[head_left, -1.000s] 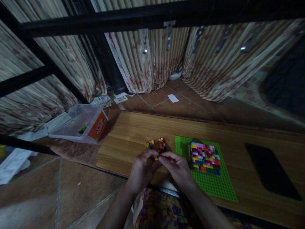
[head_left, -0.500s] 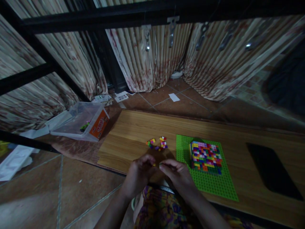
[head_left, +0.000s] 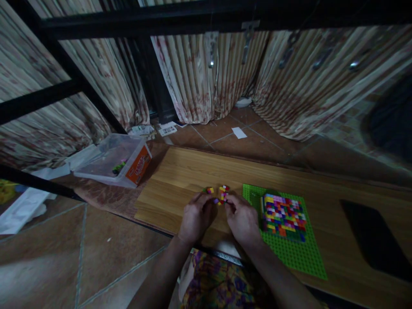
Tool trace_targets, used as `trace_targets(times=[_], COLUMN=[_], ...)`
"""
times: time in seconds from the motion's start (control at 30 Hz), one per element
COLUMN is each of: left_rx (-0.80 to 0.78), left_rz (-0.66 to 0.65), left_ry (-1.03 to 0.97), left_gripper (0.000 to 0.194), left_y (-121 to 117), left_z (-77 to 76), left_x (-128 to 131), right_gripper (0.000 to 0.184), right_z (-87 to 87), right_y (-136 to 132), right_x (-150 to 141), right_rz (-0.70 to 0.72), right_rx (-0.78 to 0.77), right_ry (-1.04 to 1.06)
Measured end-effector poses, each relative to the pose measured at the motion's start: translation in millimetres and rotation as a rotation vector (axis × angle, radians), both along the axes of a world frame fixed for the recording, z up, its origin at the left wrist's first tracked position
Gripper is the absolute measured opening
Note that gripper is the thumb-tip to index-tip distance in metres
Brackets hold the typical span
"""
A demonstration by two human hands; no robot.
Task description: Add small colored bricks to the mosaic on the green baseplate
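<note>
Both of my hands are down among small loose toy bricks (head_left: 223,195) on the wooden board. My left hand (head_left: 194,216) is on the near left side of them, thumb and forefinger drawn together close to a purple brick (head_left: 216,200). Whatever those fingers pinch is too small to make out. From the right, my right hand (head_left: 243,219) has its fingertips pressed together against the pink and white bricks, and these fingers hide what they grip. To its right, a multicoloured block of stacked bricks (head_left: 283,214) stands on a green studded baseplate (head_left: 292,257).
A dark flat panel (head_left: 375,236) lies at the right on the wooden board (head_left: 180,171). Beyond the board's left end, a clear plastic box (head_left: 106,171) with an orange label holds a few pieces. Striped curtains (head_left: 199,81) and a black frame (head_left: 161,19) stand behind.
Both hands have moved forward from near the board's front edge to the loose bricks. The yellow brick seen at my left fingertips no longer shows there. The view has shifted slightly.
</note>
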State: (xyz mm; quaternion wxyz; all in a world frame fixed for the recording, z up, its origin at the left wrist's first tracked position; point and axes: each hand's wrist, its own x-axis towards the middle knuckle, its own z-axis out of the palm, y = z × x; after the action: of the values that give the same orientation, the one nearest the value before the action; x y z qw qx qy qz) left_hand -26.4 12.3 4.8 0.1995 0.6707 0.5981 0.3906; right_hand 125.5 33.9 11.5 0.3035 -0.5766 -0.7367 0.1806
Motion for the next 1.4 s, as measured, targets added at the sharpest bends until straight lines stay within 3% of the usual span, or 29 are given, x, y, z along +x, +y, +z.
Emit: trace_targets(times=[0.23, 0.43, 0.57, 0.7, 0.8, 0.93, 1.03, 1.2, 1.4], left_rx=[0.068, 0.103, 0.053, -0.049, -0.146, -0.282, -0.394, -0.476, -0.535], left_rz=[0.000, 0.060, 0.143, 0.230, 0.164, 0.120, 0.141, 0.175, 0.150], left_ry=[-0.082, -0.171, -0.238, -0.393, -0.584, -0.864, -1.068, -1.162, -1.209], left_gripper=[0.024, 0.024, 0.020, 0.023, 0.022, 0.020, 0.021, 0.023, 0.025], left_y=[-2, -3, -3, -4, -6, -18, -34, -53, -51], left_z=[-1.1, -2.8, -2.2, 8.1, 20.3, 31.5, 31.5, 26.3, 21.4], left_x=[-2, -7, -9, -7, -4, 6, 15, 24, 23], right_gripper=[0.031, 0.024, 0.017, 0.019, 0.021, 0.016, 0.021, 0.022, 0.031], right_z=[15.8, 9.9, 12.9, 28.4, 37.0, 33.2, 25.8, 23.1, 25.1], right_y=[27, 47, 47, 29, 10, -14, -27, -41, -41], right_x=[-19, -30, -30, -23, -17, -11, -8, -4, 0], right_rz=[0.179, 0.231, 0.246, 0.317, 0.360, 0.230, 0.142, 0.100, 0.025], right_rx=[-0.009, -0.122, -0.088, -0.018, -0.069, -0.345, -0.587, -0.697, -0.771], right_ry=[-0.184, -0.266, -0.234, -0.053, 0.142, 0.580, 0.860, 0.929, 0.943])
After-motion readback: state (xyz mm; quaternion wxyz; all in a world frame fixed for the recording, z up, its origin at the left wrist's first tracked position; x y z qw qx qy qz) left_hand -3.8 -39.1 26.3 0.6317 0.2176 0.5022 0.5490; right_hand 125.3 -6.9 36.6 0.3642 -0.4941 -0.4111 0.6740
